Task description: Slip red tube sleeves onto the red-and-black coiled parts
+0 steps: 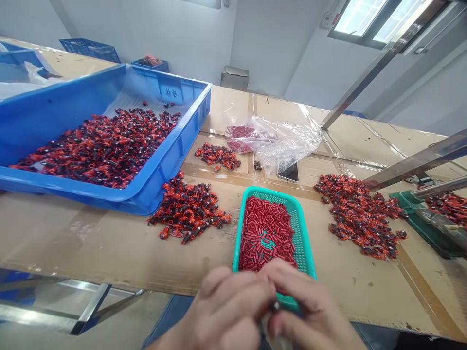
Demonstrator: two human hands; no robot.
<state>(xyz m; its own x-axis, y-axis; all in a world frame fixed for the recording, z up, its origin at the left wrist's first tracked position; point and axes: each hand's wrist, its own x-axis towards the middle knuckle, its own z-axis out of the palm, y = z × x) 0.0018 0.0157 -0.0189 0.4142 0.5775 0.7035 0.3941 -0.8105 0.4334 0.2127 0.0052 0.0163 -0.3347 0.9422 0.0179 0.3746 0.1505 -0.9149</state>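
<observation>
"What's in the left hand and right hand?"
"Fingers grasping a small dark piece, blurred, mostly hidden, near the green basket they partly cover."
"Anything in the way?"
"On the counter, a plastic bag overlaps a phone."

Can't make out the small dark piece down between left hand and right hand, blurred and sliced off by the bottom edge alike, nor most of the near end of the green basket behind them. Missing the left side of the big blue crate past the left edge and part of the far-right red pile past the right, and catching just the near part of the phone from under the clear plastic bag. Can't read the notice on the wall either, far too small from here.
</observation>
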